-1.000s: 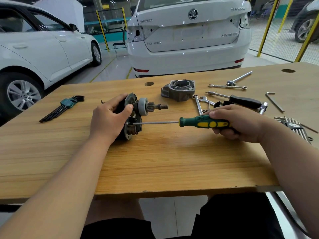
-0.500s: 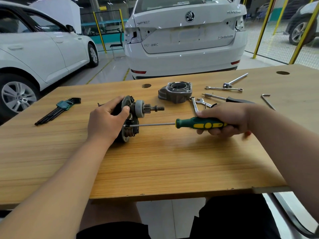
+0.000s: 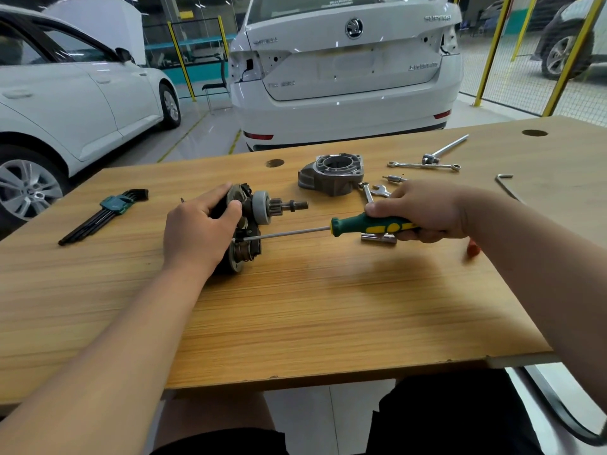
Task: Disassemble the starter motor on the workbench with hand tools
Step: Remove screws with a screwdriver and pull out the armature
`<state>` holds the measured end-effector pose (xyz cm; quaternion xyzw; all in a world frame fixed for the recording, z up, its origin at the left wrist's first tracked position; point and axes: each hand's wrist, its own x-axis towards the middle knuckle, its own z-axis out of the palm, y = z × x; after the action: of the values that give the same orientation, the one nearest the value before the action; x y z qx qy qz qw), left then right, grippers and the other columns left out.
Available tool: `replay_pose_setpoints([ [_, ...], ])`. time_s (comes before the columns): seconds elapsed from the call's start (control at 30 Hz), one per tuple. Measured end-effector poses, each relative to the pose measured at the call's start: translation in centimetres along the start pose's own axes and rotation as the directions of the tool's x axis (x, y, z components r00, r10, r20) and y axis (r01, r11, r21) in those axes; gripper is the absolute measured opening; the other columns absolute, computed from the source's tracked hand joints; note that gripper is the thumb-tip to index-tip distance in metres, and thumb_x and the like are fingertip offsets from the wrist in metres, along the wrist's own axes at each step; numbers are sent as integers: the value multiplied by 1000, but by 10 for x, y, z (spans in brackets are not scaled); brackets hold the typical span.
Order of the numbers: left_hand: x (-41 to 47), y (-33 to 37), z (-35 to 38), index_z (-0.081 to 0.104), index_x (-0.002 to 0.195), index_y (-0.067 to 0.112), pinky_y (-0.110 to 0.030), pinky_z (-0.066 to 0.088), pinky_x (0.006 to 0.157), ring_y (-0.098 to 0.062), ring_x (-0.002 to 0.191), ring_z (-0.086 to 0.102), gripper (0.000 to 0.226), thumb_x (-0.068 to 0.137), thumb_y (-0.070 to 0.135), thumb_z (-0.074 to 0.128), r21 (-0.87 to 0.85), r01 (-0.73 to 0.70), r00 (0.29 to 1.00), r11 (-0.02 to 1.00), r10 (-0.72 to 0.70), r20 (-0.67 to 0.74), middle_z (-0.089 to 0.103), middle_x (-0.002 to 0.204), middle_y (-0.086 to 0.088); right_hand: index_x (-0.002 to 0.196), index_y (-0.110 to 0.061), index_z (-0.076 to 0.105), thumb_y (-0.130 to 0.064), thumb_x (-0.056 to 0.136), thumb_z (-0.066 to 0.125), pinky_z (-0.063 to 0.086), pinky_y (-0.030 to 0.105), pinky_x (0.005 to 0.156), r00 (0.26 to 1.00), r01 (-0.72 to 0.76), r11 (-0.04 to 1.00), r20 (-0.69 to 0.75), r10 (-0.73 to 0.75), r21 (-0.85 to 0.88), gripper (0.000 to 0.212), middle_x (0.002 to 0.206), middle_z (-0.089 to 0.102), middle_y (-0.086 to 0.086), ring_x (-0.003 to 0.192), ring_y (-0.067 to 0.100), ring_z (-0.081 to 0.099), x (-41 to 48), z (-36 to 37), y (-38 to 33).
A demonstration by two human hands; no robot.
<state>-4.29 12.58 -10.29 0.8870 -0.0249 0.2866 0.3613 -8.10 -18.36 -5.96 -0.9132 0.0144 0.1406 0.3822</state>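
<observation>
The starter motor (image 3: 254,218) lies on its side on the wooden workbench (image 3: 295,307), pinion shaft pointing right. My left hand (image 3: 200,229) grips its dark body from the left, thumb on the front plate. My right hand (image 3: 423,211) holds the green and yellow handle of a screwdriver (image 3: 368,224). Its shaft runs left and the tip sits against the lower part of the motor's front. The detached grey nose housing (image 3: 331,174) rests behind on the bench.
A hex key set (image 3: 105,213) lies at the left. Wrenches (image 3: 423,165), a ratchet handle (image 3: 446,147), a socket (image 3: 377,238) and a loose hex key (image 3: 507,187) lie at the right. White cars stand beyond the bench's far edge.
The view has shifted slightly. Both hands keep their hold, and the screwdriver tip stays at the motor. My right hand covers more of the tools behind it.
</observation>
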Motion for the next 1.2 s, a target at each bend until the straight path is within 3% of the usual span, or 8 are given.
replay_pose_setpoints([
  [0.1, 4, -2, 1, 65, 124, 33, 1, 31, 51, 31, 67, 44, 37, 88, 37, 60, -14, 18, 1000, 1000, -18, 20, 69, 112, 13, 86, -20, 71, -63, 84, 56, 43, 23, 47, 992, 80, 987, -85, -92, -137, 46, 53, 61, -4, 51, 10, 55, -5, 2, -1],
  [0.23, 7, -3, 1, 65, 125, 34, 3, 31, 51, 34, 66, 41, 38, 88, 39, 59, 4, 10, 998, 1000, -10, 64, 68, 103, 17, 95, -35, 66, -60, 82, 58, 39, 23, 57, 957, 219, 887, -90, -278, -407, 29, 73, 64, -9, 66, 5, 56, -18, 3, -4],
  [0.43, 6, -3, -2, 63, 126, 37, -2, 28, 64, 14, 92, 48, 38, 89, 45, 58, 16, 1, 995, 1000, -3, 104, 64, 126, 14, 119, -31, 53, -39, 90, 59, 45, 29, 61, 886, 132, 522, -136, -444, -843, 31, 111, 47, -4, 89, 16, 52, -18, 41, -15],
  [0.53, 5, -5, -3, 63, 126, 38, -4, 29, 67, 8, 98, 48, 37, 90, 47, 57, -20, 12, 994, 1000, -10, 108, 64, 125, 15, 122, -24, 48, -36, 91, 59, 42, 28, 61, 877, 47, 559, -234, -421, -828, 35, 121, 44, 0, 83, 17, 50, -17, 61, -11],
  [0.7, 4, -5, -3, 64, 124, 36, -6, 31, 66, 3, 99, 52, 35, 92, 45, 55, -50, 16, 994, 999, -11, 105, 58, 105, 22, 134, -25, 39, -48, 89, 51, 28, 41, 106, 850, 80, 676, -304, -431, -733, 52, 133, 28, 2, 119, 23, 43, -17, 69, 0],
  [0.9, -13, 1, -15, 69, 100, 21, -26, 36, 59, -20, 78, 59, 44, 94, 50, 36, 38, -56, 996, 998, 59, -66, 61, 75, 9, 131, -18, 48, -32, 94, 55, 29, 43, 107, 825, 106, 660, -304, -476, -744, 41, 141, 24, 4, 129, 26, 32, -18, 69, 0],
  [1.03, -39, -7, -18, 48, 138, 29, -42, 43, 94, -21, 125, 45, 75, 76, 72, 53, 223, 64, 974, 973, -110, 199, 51, 133, 3, 129, -24, 44, -38, 91, 62, 42, 40, 96, 826, 117, 654, -293, -483, -748, 44, 141, 30, 6, 120, 27, 47, -16, 65, -5],
  [1.2, -43, -1, -17, 34, 147, 25, -40, 41, 100, -22, 131, 40, 106, 60, 77, 66, 304, 46, 972, 952, -113, 205, 36, 144, 4, 130, -23, 44, -47, 88, 61, 36, 43, 102, 831, 94, 649, -300, -469, -755, 51, 135, 31, 4, 122, 26, 43, -13, 70, -5],
])
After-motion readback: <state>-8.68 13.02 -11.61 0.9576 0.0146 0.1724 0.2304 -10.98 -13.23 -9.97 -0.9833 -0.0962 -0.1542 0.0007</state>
